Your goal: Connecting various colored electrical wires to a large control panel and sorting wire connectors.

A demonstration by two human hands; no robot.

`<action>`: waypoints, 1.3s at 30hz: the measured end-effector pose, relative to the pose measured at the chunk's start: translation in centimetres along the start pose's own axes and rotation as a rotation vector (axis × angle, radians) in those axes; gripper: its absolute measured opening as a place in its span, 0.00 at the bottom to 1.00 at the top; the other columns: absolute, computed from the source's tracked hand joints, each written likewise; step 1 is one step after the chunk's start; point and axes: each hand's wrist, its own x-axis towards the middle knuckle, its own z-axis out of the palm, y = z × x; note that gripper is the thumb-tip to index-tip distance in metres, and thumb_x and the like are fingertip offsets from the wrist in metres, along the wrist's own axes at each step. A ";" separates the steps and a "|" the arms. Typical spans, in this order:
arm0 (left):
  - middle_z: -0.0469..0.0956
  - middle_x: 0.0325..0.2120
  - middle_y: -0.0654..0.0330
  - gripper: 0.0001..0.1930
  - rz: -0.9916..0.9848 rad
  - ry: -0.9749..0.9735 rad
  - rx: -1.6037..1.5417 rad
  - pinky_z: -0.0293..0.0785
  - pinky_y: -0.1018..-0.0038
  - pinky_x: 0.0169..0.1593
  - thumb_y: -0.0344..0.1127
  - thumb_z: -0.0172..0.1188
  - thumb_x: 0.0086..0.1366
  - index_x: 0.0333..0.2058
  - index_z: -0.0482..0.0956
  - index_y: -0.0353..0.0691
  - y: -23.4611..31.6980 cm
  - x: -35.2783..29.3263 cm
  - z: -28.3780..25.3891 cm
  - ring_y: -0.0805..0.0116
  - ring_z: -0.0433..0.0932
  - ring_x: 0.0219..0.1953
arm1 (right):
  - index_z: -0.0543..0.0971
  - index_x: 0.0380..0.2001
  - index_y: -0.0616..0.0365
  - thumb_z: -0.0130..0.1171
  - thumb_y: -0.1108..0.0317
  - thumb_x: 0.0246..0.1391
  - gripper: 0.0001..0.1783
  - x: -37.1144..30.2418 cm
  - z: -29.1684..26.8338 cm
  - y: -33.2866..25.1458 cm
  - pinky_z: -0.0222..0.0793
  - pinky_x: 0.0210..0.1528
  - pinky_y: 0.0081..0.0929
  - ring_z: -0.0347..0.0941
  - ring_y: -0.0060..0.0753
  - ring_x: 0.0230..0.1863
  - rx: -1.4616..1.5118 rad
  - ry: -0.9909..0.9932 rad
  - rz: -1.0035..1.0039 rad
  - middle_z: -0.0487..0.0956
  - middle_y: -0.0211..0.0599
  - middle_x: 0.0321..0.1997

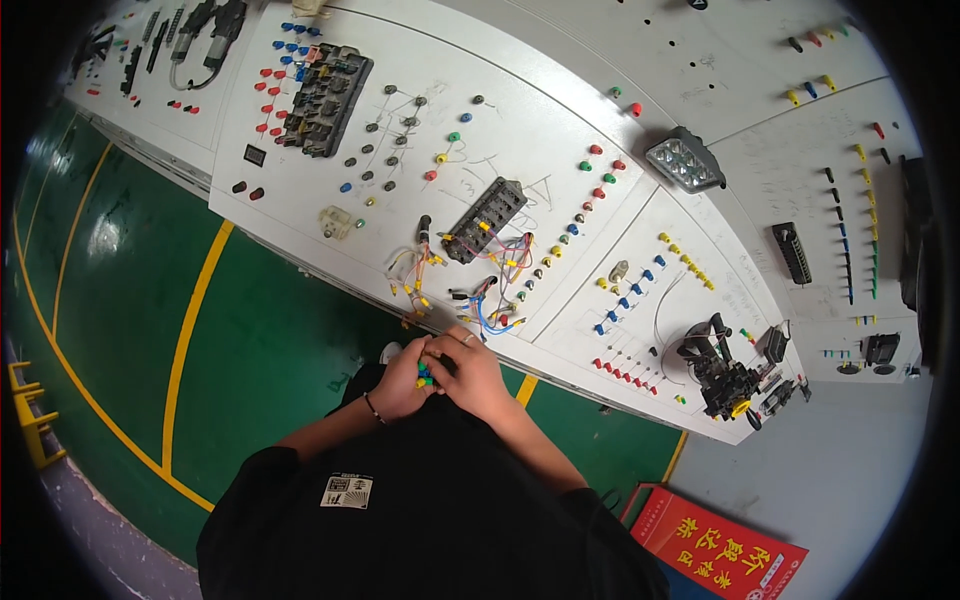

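My left hand [400, 384] is curled around several small green, blue and yellow plastic caps [424, 375], held in front of my body by the board's near edge. Against it, my right hand [474, 374] bends its fingers over the same cluster; its fingertips are partly hidden, so I cannot tell whether it grips a cap. Just beyond my hands, loose wires with yellow ends [420, 290] and a bundle of blue wires [487, 310] lie on the white board [400, 60]. A black fuse box [485, 220] sits among the wires.
Rows of coloured terminal posts [627, 290] stick up from the board. Farther off stand a larger black relay box [325, 100], a square lamp [685, 160] and a black switch assembly [722, 370]. A red sign [715, 545] stands at lower right, over green floor [265, 350].
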 end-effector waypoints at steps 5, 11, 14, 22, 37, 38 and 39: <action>0.72 0.29 0.70 0.14 -0.813 -0.003 -1.143 0.64 0.74 0.28 0.49 0.44 0.76 0.36 0.71 0.50 0.5 1.2 0.5 0.78 0.72 0.30 | 0.80 0.36 0.60 0.67 0.73 0.52 0.08 -0.1 -0.2 0.6 0.74 0.40 0.35 0.77 0.46 0.38 0.036 -0.048 0.029 0.76 0.39 0.36; 0.73 0.27 0.69 0.15 -0.772 -0.077 -1.216 0.61 0.75 0.23 0.49 0.44 0.77 0.37 0.73 0.48 -0.3 1.3 0.8 0.76 0.72 0.26 | 0.80 0.36 0.62 0.66 0.74 0.53 0.08 -0.4 -0.4 0.7 0.72 0.38 0.35 0.75 0.47 0.36 0.063 -0.050 0.096 0.76 0.41 0.36; 0.73 0.27 0.67 0.16 -0.733 -0.103 -1.247 0.62 0.76 0.23 0.49 0.43 0.77 0.37 0.73 0.46 -0.6 1.2 0.8 0.75 0.72 0.26 | 0.80 0.35 0.63 0.66 0.74 0.54 0.07 -0.7 -0.1 1.2 0.70 0.35 0.32 0.75 0.42 0.34 0.047 -0.010 0.038 0.75 0.40 0.35; 0.73 0.26 0.59 0.20 -0.629 -0.125 -1.266 0.61 0.77 0.23 0.46 0.46 0.74 0.40 0.78 0.33 0.4 2.1 -0.3 0.73 0.69 0.23 | 0.76 0.42 0.62 0.60 0.70 0.64 0.08 -1.4 -3.6 2.4 0.65 0.31 0.21 0.71 0.22 0.28 0.980 0.311 0.240 0.78 0.35 0.36; 0.65 0.18 0.64 0.16 -0.690 -0.084 -1.313 0.56 0.80 0.20 0.41 0.48 0.74 0.27 0.68 0.39 0.3 2.3 -0.5 0.76 0.62 0.17 | 0.76 0.41 0.62 0.60 0.78 0.60 0.07 0.4 -7.3 6.1 0.64 0.34 0.16 0.66 0.15 0.31 0.501 0.644 0.171 0.73 0.26 0.32; 0.64 0.17 0.65 0.17 -0.696 -0.097 -1.304 0.55 0.80 0.19 0.42 0.48 0.74 0.26 0.67 0.40 0.1 2.4 -0.5 0.77 0.61 0.17 | 0.76 0.41 0.62 0.61 0.78 0.59 0.07 0.8 -7.4 7.2 0.65 0.35 0.14 0.65 0.13 0.31 0.280 0.715 0.160 0.72 0.24 0.31; 0.63 0.17 0.65 0.17 -0.704 -0.106 -1.296 0.54 0.80 0.19 0.42 0.48 0.75 0.26 0.66 0.40 0.0 2.4 -0.5 0.77 0.60 0.16 | 0.77 0.39 0.63 0.60 0.79 0.59 0.06 1.3 -7.5 7.6 0.66 0.35 0.14 0.65 0.14 0.30 0.293 0.743 0.163 0.70 0.23 0.30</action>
